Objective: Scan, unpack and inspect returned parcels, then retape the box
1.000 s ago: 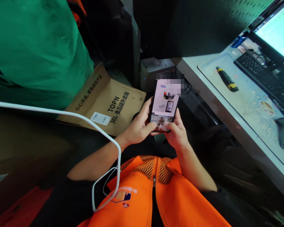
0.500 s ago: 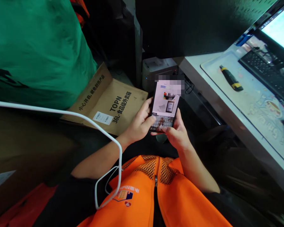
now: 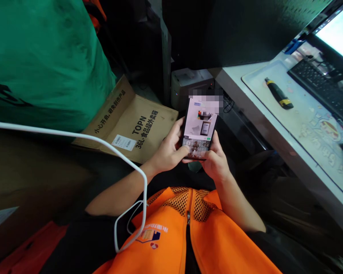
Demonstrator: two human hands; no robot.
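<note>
A smartphone [image 3: 200,121] is held upright in front of my lap, its lit screen facing me with a chat and an on-screen keyboard. My left hand [image 3: 171,150] grips its left edge, the thumb over the lower left of the keyboard. On the other side my right hand [image 3: 216,160] holds the lower right edge, with its thumb bent in over the bottom of the screen. Fingers of both hands go behind the phone and are partly hidden. The top of the screen is blurred out.
An open cardboard box [image 3: 124,129] lies left of the phone, beside a large green bag [image 3: 45,57]. A white cable [image 3: 103,141] crosses in front of my left forearm. On the right, the desk holds a box cutter [image 3: 278,94], a keyboard [image 3: 317,87] and a mouse mat [image 3: 298,121].
My left thumb has slid slightly down and right over the phone's keyboard. My right thumb has shifted a little to the right. The phone stays in both hands.
</note>
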